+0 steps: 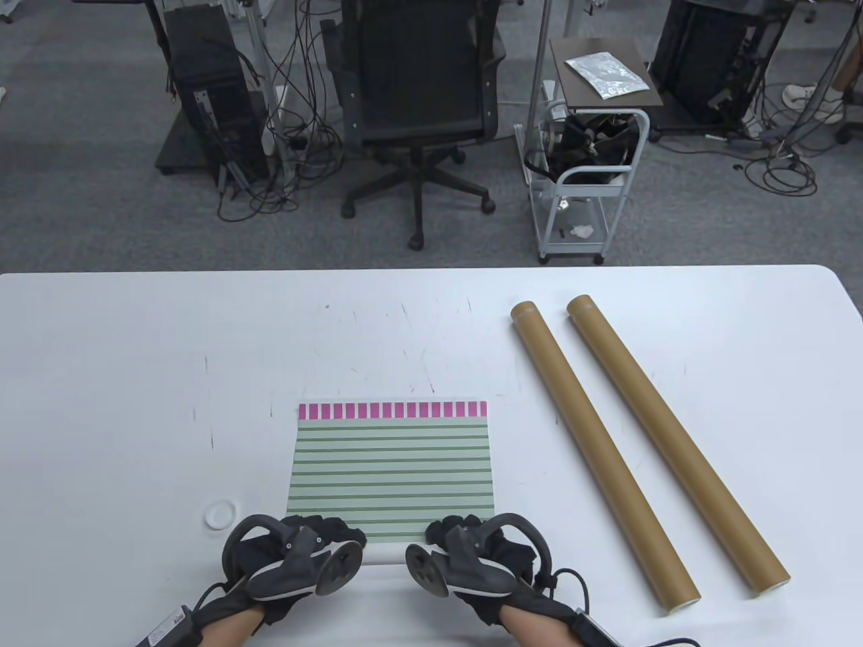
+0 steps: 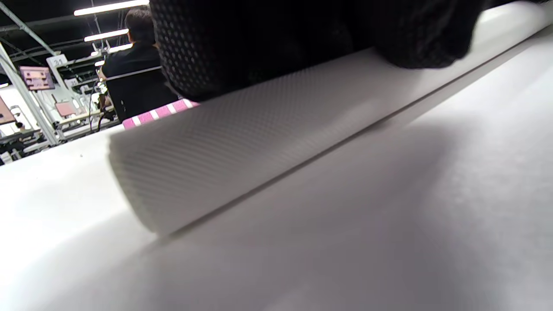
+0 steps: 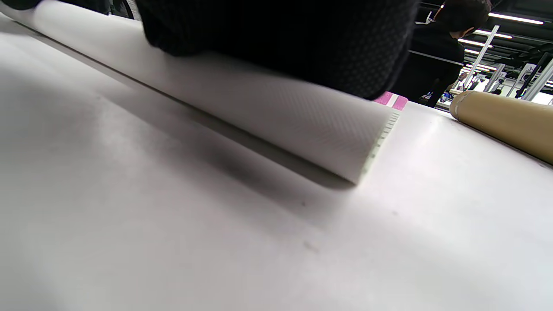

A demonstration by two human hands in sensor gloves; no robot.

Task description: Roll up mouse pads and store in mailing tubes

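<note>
White table (image 1: 135,377): one mouse pad (image 1: 391,472), two mailing tubes (image 1: 600,451), both hands (image 1: 296,559) rolling.

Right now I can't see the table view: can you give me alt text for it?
Both gloved hands, left hand and right hand, press on the near, partly rolled edge of a green-striped mouse pad with a pink far border. Two brown mailing tubes lie side by side to its right, and a small white ring lies to its left.

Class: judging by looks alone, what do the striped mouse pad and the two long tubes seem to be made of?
Mouse pad: probably rubber or foam. It curls without creasing, and its white underside has a fine, matte grid texture.
Mailing tubes: likely kraft cardboard, with a plain brown, dull surface and rigid, straight walls.
</note>
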